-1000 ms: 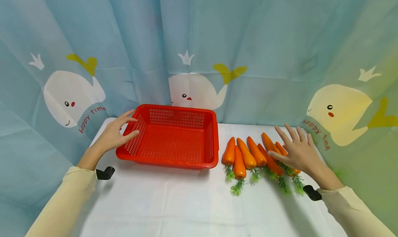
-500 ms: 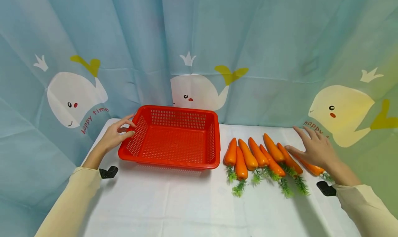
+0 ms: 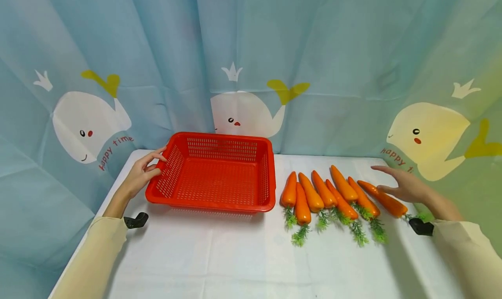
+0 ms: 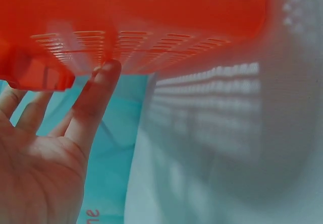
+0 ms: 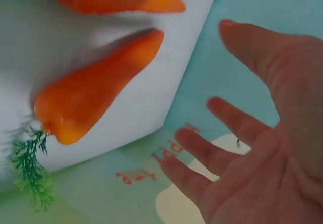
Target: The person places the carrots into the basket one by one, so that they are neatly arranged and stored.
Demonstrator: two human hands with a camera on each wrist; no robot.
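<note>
A red plastic basket (image 3: 219, 181) with slotted walls stands left of centre in the head view. My left hand (image 3: 139, 172) grips its left rim, thumb and forefinger at the top edge. In the left wrist view, other fingers (image 4: 93, 103) reach up under the rim, and one fingertip meets the slotted outer wall. My right hand (image 3: 408, 185) hovers over the table's right side with fingers spread, holding nothing. Nearest to it lies the rightmost orange carrot (image 3: 386, 199), apart from the fingers in the right wrist view. Several more carrots (image 3: 311, 194) with green tops lie in a row.
A white cloth covers the table (image 3: 235, 255). Behind it and along both sides hangs a blue-green curtain (image 3: 337, 63) printed with whales. Black wrist-worn pieces (image 3: 136, 220) show at both cuffs.
My right hand has moved right, off the carrots it partly hid, uncovering the rightmost one. My left hand has closed in from beside the basket onto its left rim. The carrots and basket stay put.
</note>
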